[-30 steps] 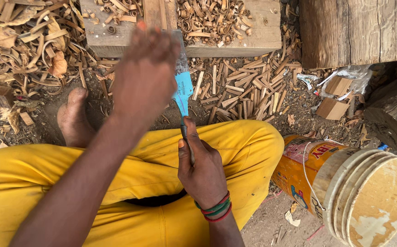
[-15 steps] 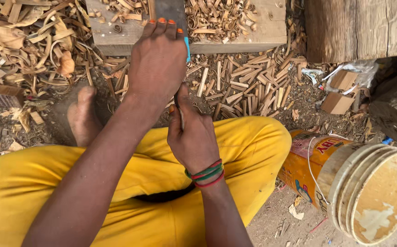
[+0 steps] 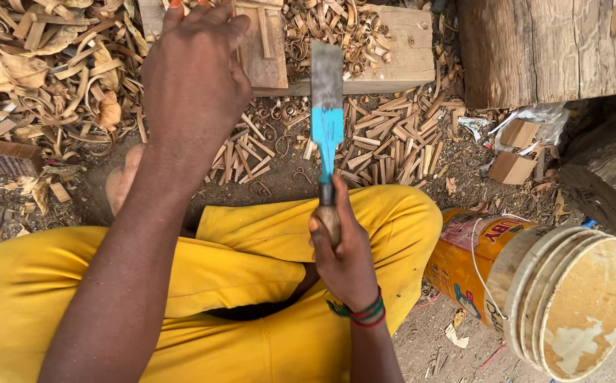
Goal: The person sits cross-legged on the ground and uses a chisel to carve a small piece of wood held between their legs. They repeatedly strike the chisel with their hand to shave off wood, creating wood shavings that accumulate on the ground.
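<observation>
Chisel [image 3: 327, 117]: blue-painted steel blade, wooden handle; judged stiff, fairly heavy, sharp at the tip, best gripped by the handle. Left hand [image 3: 194, 78] lay spread over a wooden block [image 3: 262, 53]. Right hand [image 3: 343, 255] was clamped around the handle, blade upright above yellow trousers [image 3: 251, 284].

Wood shavings [image 3: 46, 78] and split sticks [image 3: 393, 138] are crowding the ground around the wooden block [image 3: 393, 60], while a yellow bucket [image 3: 535, 284] is blocking the right, leaving bare dirt [image 3: 287, 177] passable ahead of the knees.
</observation>
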